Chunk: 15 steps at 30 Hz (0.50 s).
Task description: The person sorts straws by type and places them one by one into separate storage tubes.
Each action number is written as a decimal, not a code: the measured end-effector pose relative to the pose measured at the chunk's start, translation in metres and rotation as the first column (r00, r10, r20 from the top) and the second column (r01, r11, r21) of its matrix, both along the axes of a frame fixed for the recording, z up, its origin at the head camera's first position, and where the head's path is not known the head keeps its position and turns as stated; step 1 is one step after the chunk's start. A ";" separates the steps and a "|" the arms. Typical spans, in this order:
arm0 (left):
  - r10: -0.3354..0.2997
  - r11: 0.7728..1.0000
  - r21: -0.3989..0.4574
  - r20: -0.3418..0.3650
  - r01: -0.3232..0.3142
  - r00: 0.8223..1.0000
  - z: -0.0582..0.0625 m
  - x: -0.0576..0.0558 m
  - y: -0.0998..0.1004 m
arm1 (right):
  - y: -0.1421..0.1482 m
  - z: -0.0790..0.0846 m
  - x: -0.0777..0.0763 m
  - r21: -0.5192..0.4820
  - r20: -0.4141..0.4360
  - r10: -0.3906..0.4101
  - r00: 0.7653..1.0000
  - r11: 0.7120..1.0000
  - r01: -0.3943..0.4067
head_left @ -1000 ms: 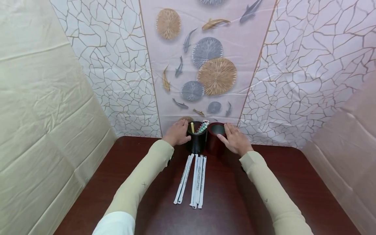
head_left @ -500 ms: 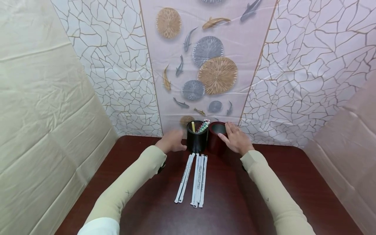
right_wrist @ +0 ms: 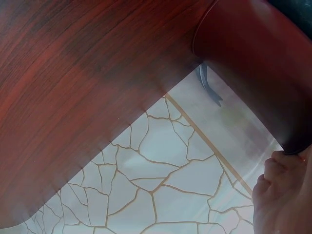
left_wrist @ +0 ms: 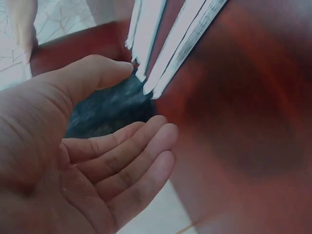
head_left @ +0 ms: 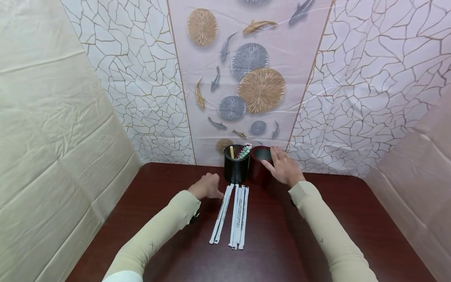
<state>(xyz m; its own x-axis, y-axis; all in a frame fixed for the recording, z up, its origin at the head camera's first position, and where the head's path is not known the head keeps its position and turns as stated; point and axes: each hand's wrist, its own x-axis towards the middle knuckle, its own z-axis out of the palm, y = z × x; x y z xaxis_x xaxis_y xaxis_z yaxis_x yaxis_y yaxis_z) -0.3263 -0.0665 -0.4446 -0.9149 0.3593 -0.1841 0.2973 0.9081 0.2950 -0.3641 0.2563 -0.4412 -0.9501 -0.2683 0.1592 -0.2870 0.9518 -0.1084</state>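
My left hand (head_left: 207, 187) hangs over the table just left of several long, thin, white paper-wrapped sticks (head_left: 238, 219) with printed lettering. In the left wrist view its thumb and fingers are spread apart with nothing between them, the sticks beyond. A black cup (head_left: 235, 170) stands behind the sticks, holding a yellow stick (head_left: 231, 152) and colourful patterned sticks (head_left: 245, 150). Beside it on the right is a dark red cup (head_left: 256, 174), its grey inside showing. My right hand (head_left: 286, 168) rests against this cup's right rim, fingers extended; in the right wrist view the fingertips meet the rim.
The dark red-brown table (head_left: 267, 258) ends at a patterned cloth wall (head_left: 148, 78) right behind the cups. Beige cloth panels (head_left: 46, 156) close in both sides. The white sticks lie lengthwise toward me, in two loose groups.
My left hand has let go of the black cup's left side and moved down and toward me, near the white sticks. The right hand stays at the red cup.
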 end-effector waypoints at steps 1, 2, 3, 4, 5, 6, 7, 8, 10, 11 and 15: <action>0.011 1.000 0.012 0.011 -0.011 1.000 -0.005 0.000 0.001 | 0.000 0.000 0.000 -0.002 -0.002 0.000 1.000 1.000 0.000; 0.023 0.999 0.028 0.022 -0.024 0.999 -0.011 0.000 0.002 | 0.000 -0.001 0.000 -0.003 -0.004 -0.001 1.000 1.000 0.001; 0.034 0.998 0.044 0.033 -0.035 0.999 -0.016 -0.001 0.003 | 0.000 -0.001 0.000 -0.004 -0.007 -0.001 1.000 1.000 0.001; 0.041 0.998 0.054 0.042 -0.044 0.998 -0.022 -0.004 0.003 | 0.001 -0.001 0.000 -0.005 -0.009 0.000 1.000 1.000 0.000; 0.046 0.997 0.062 0.043 -0.048 0.998 -0.032 -0.009 0.002 | 0.001 -0.001 0.000 -0.005 -0.012 0.001 1.000 1.000 -0.001; 0.047 0.996 0.071 0.046 -0.050 0.998 -0.043 -0.015 0.001 | 0.001 -0.001 0.000 -0.005 -0.014 0.002 1.000 1.000 -0.002; 0.050 0.996 0.073 0.045 -0.053 0.998 -0.052 -0.020 0.000 | 0.001 0.000 0.000 -0.006 -0.015 0.003 1.000 1.000 -0.003; 0.051 0.996 0.071 0.042 -0.054 0.998 -0.061 -0.025 0.000 | 0.001 0.000 0.000 -0.006 -0.016 0.003 1.000 1.000 -0.003; 0.056 0.995 0.080 0.052 -0.060 0.997 -0.066 -0.027 0.000 | 0.001 0.000 0.001 -0.007 -0.017 0.001 1.000 1.000 -0.001; 0.061 0.994 0.090 0.059 -0.066 0.996 -0.066 -0.026 0.001 | 0.001 0.000 0.001 -0.005 -0.019 -0.001 1.000 1.000 0.001; 0.108 0.986 0.118 0.100 -0.120 0.989 -0.042 -0.003 0.007 | -0.001 0.000 0.001 0.000 -0.021 0.000 1.000 1.000 0.000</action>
